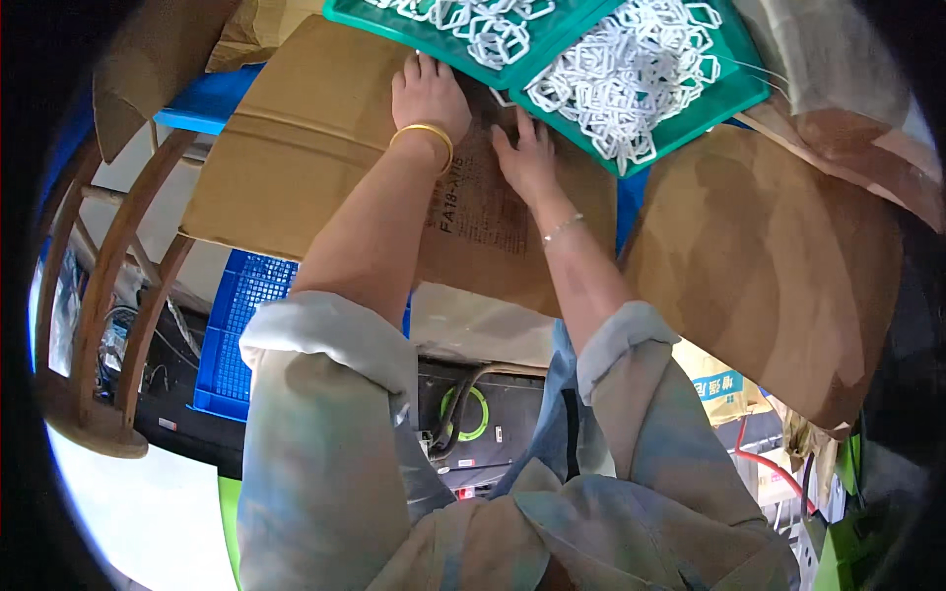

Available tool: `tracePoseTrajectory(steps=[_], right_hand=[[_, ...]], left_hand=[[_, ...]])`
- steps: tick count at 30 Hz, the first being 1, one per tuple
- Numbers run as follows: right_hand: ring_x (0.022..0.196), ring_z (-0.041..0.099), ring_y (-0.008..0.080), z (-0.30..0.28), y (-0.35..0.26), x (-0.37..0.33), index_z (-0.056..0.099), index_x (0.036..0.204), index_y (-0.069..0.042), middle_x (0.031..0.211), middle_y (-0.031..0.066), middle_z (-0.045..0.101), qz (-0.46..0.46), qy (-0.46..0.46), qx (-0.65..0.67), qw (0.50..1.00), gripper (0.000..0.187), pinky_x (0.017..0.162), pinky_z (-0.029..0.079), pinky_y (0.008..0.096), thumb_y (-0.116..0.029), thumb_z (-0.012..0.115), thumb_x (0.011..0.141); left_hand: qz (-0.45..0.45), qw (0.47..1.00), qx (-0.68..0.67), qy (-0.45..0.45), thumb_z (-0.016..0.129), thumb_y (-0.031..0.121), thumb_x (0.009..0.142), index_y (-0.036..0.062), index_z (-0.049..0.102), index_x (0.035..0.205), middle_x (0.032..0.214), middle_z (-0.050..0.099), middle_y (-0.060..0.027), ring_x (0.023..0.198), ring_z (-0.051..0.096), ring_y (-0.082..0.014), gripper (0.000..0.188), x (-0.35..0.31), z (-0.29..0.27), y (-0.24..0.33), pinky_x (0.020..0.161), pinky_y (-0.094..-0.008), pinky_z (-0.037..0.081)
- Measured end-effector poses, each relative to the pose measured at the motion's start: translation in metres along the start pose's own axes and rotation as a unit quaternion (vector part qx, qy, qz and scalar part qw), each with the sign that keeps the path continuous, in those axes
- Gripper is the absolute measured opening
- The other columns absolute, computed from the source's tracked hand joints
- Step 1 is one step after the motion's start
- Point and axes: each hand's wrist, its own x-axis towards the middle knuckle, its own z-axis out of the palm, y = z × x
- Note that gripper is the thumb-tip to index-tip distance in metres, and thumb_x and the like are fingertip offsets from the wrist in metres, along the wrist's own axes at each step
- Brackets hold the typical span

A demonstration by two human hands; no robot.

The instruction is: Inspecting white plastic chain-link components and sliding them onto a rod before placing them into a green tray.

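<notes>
My left hand (431, 103), with a yellow bangle at the wrist, rests on a brown cardboard sheet (315, 128), its fingers stretched toward the near rim of a green tray (448, 57). To its right, my right hand (529, 167) also reaches over the cardboard. Its thumb and fingers are apart, close to the corner of a second green tray (591, 148). Both trays contain many white angular plastic rings (631, 74). A small white piece (502, 97) lies between the hands by the tray edge. Neither hand visibly holds anything.
Left of me stands a wooden chair (103, 286). A blue mesh crate (236, 335) sits below the cardboard. Another cardboard piece (759, 266) spreads at the right, with a clear plastic bag (838, 59) beyond. A dark cable (453, 409) and green ring (478, 414) lie underneath.
</notes>
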Motion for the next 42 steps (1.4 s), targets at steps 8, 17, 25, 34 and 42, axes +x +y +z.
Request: tracePoseTrajectory(steps=[8, 17, 25, 34, 42], right_hand=[[0.137, 0.03, 0.0492, 0.019, 0.001, 0.032, 0.044, 0.142, -0.009, 0.146, 0.0296, 0.036, -0.049, 0.106, -0.07, 0.991, 0.066, 0.115, 0.019, 0.0592, -0.053, 0.049, 0.094], [0.106, 0.054, 0.0451, -0.006, -0.019, -0.031, 0.057, 0.119, -0.003, 0.115, 0.0236, 0.057, -0.057, 0.037, -0.069, 0.995, 0.041, 0.089, 0.046, 0.0536, -0.03, 0.064, 0.089], [0.094, 0.059, 0.0405, -0.076, 0.003, -0.048, 0.062, 0.098, -0.001, 0.096, 0.0238, 0.061, -0.116, 0.057, 0.123, 0.984, 0.014, 0.079, 0.046, 0.0483, -0.011, 0.063, 0.088], [0.122, 0.05, 0.0416, -0.119, 0.072, 0.029, 0.057, 0.125, 0.005, 0.127, 0.0279, 0.057, -0.013, 0.336, 0.059, 0.94, 0.045, 0.106, 0.036, 0.0473, -0.024, 0.063, 0.091], [0.114, 0.057, 0.0219, -0.102, -0.007, 0.009, 0.05, 0.133, -0.002, 0.128, 0.0093, 0.057, 0.013, 0.082, 0.316, 0.945, 0.056, 0.095, 0.044, 0.0355, -0.041, 0.062, 0.094]], left_hand=[[0.071, 0.992, 0.086, -0.064, 0.044, 0.032, 0.093, 0.0105, 0.062, 0.126, 0.13, 0.06, -0.004, 0.125, 0.044, -0.0244, 0.043, 0.014, -0.011, -0.002, 0.101, -0.0416, 0.031], [0.08, 0.981, 0.03, -0.172, 0.055, 0.023, 0.089, 0.0123, 0.071, 0.106, 0.113, 0.068, -0.0087, 0.112, 0.059, -0.0284, 0.026, -0.014, -0.044, 0.008, 0.09, -0.0433, 0.047], [0.142, 0.861, -0.475, -0.111, 0.06, 0.036, 0.091, 0.0036, 0.065, 0.109, 0.112, 0.06, -0.0228, 0.107, 0.058, -0.0399, 0.038, -0.048, -0.081, 0.057, 0.094, -0.046, 0.048], [-0.302, 0.536, -0.789, 0.004, 0.07, 0.021, 0.084, -0.0064, 0.053, 0.122, 0.116, 0.062, -0.0176, 0.099, 0.061, -0.0249, 0.05, 0.036, 0.004, 0.002, 0.083, -0.0389, 0.05], [-0.364, 0.503, -0.778, -0.094, 0.063, 0.027, 0.092, 0.0034, 0.058, 0.121, 0.11, 0.065, -0.0101, 0.094, 0.065, -0.0248, 0.037, 0.036, -0.047, -0.033, 0.076, -0.0385, 0.056]])
